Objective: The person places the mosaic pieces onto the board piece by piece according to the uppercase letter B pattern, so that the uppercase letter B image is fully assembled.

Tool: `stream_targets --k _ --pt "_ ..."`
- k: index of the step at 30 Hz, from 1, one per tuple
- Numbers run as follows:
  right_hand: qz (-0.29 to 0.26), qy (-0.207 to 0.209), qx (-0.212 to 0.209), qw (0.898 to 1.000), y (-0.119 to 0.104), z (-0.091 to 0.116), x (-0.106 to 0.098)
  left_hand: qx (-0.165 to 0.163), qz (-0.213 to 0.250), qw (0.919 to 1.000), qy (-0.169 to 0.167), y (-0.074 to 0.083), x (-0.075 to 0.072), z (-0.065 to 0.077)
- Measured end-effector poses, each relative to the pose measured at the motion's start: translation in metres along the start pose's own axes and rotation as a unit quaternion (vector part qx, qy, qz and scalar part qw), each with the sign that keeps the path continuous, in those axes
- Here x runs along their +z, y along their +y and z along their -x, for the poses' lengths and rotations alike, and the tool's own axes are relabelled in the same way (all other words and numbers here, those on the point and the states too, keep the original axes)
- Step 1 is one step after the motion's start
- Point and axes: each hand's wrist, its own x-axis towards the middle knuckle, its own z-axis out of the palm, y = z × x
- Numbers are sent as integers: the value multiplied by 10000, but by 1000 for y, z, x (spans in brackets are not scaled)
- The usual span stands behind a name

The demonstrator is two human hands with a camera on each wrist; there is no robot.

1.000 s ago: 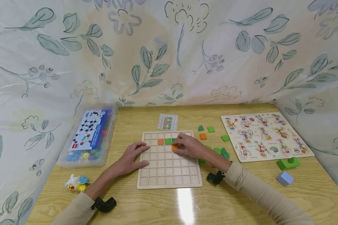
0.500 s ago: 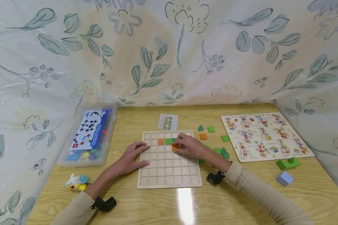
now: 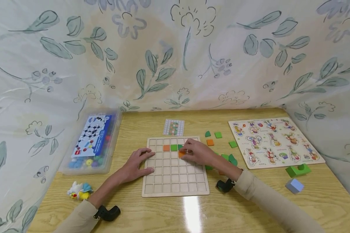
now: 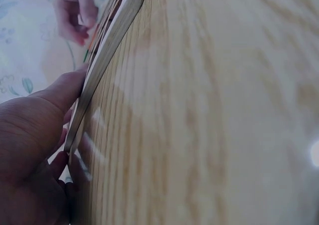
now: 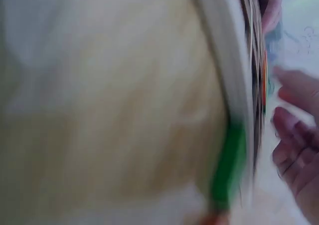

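A wooden grid board (image 3: 175,196) lies in the middle of the table. My left hand (image 3: 136,164) rests at its left edge, thumb and fingertips touching the rim; the left wrist view shows the thumb (image 4: 62,90) along that edge. My right hand (image 3: 199,152) is over the upper right of the board, fingertips at an orange square tile (image 3: 181,154) lying in a cell, with no tile visible in its fingers. In the row above are another orange tile (image 3: 166,148), a green square tile (image 3: 174,147) and a dark green tile (image 3: 180,147), partly hidden by my fingers. The right wrist view is blurred.
A printed pattern card (image 3: 173,127) lies behind the board. Several loose green and orange tiles (image 3: 218,135) are to the right. Farther right are a picture puzzle board (image 3: 262,142), a green block (image 3: 298,169) and a blue block (image 3: 295,185). A plastic case (image 3: 88,139) and small toys (image 3: 80,191) stand left.
My right hand has eased slightly right, off the orange tile, which now lies in its cell just below the dark green one. My left hand stays at the board's edge.
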Motion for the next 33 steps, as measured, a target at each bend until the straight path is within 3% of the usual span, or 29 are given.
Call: stream_targets --k 4,9,16,23,33 --pt "-382 470 196 9980 10 15 -24 81 -38 10000 20 0 1 0" --pt "-442 1101 490 9917 40 39 -46 147 -97 9998 83 -1 1 0" --pt "-486 1064 1174 9862 72 77 -46 -70 -35 9999 -77 0 0 1" --pt "-411 1224 1163 9848 82 94 -42 -113 -40 9999 -79 1 0 3" --pt "87 1406 1093 9840 91 94 -46 -73 2 10000 -62 0 0 1"
